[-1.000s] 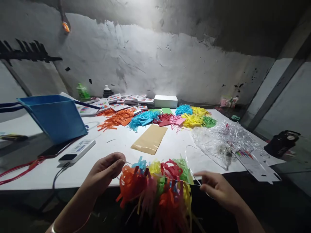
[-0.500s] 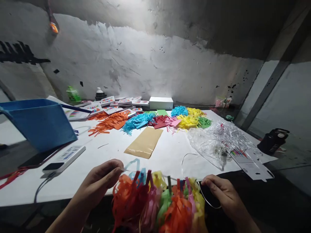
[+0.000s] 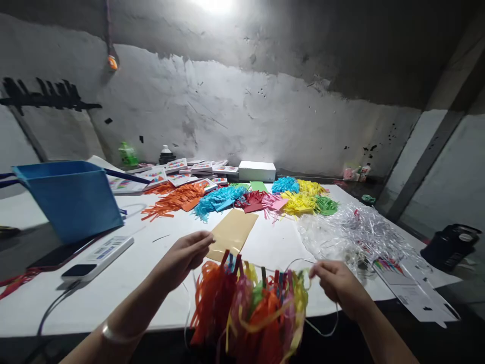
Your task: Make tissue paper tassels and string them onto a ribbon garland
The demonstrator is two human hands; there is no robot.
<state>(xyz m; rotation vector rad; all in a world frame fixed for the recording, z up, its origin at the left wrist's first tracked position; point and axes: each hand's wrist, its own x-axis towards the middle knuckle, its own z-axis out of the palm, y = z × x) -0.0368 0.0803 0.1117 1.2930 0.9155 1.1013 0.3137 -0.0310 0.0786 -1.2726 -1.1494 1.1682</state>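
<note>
A garland of tissue-paper tassels [image 3: 261, 313] in red, orange, pink, green and yellow hangs between my two hands at the table's near edge. Its tassels are bunched close together, their twisted tops over a white string. At the left end, my left hand [image 3: 189, 255] is closed in a pinch on the string, its fingertips above the orange tassels. My right hand [image 3: 339, 283] pinches the string at the other end, beside the yellow tassel, and a loose loop of white string [image 3: 331, 331] dangles below it. The lower tassels are blurred.
A brown envelope [image 3: 235, 230] lies ahead of the garland. Behind it are loose paper tassels [image 3: 220, 199], printed boxes [image 3: 182, 177] and a white box [image 3: 256, 171]. Left stand a blue bin [image 3: 71, 202] and a white device [image 3: 98, 258]; clear plastic [image 3: 326, 240] and a dark bottle [image 3: 450, 245] lie right.
Both hands have risen with the garland and come closer together, with my left hand moving right toward the brown envelope. The view has tilted up and shifted slightly left.
</note>
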